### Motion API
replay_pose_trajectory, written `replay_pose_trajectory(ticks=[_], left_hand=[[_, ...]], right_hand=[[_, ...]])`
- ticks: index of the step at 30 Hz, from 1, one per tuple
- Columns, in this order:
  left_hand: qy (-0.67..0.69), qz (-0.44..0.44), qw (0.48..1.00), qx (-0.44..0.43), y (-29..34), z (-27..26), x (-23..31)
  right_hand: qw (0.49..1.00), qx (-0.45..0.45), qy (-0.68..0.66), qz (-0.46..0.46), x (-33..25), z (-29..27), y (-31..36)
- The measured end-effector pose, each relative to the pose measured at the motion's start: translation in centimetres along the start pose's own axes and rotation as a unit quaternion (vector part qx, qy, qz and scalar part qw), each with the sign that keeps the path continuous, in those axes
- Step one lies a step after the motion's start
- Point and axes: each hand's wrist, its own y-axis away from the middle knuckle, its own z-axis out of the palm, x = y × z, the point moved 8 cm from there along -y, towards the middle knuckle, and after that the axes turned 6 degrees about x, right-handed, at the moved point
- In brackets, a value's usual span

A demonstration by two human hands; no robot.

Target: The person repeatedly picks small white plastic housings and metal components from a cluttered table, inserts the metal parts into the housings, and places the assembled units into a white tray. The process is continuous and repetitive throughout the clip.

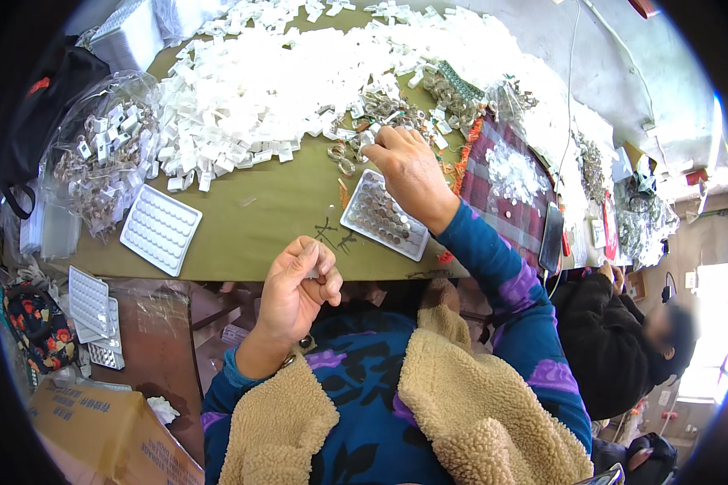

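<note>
My left hand (pixel 298 281) is raised at the table's near edge, thumb and fingers curled together. A small pale bit shows between its fingers, too small to name. My right hand (pixel 415 174) reaches over the table with its fingertips pinched beside a heap of metal rings (pixel 392 107); what they grip, if anything, is hidden. Below that wrist lies a white plastic tray (pixel 382 242) with several round metallic pieces (pixel 378 204) in its hollows. A loose metal ring (pixel 345 166) rests left of my right fingertips.
A large heap of small white plastic pieces (pixel 218 121) spreads across the green tabletop (pixel 275 190). At left are a clear bag (pixel 97 166) and another white tray (pixel 162 229). Plaid cloth (pixel 493 212) and a phone (pixel 551 236) lie right. A person in black (pixel 615 339) sits beyond.
</note>
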Motion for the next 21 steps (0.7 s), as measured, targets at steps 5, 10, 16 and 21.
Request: replay_pose_trajectory(ticks=[5,10,16,21], left_hand=[[-0.018,-0.011,0.999,0.024,0.0,-1.2,0.4],[-0.04,0.009,0.999,0.024,-0.3,-1.1,1.0],[0.013,-0.046,0.998,0.027,-0.7,0.0,0.1],[0.116,-0.175,0.978,0.007,-0.4,0.7,-2.3]], right_hand=[[0.995,0.032,-0.067,0.061,2.5,0.9,-0.9],[0.866,0.055,-0.331,0.37,9.0,0.7,-0.1],[0.706,0.035,-0.577,0.409,4.9,-0.8,1.0],[0.889,-0.057,-0.444,0.096,-5.3,-5.2,2.9]])
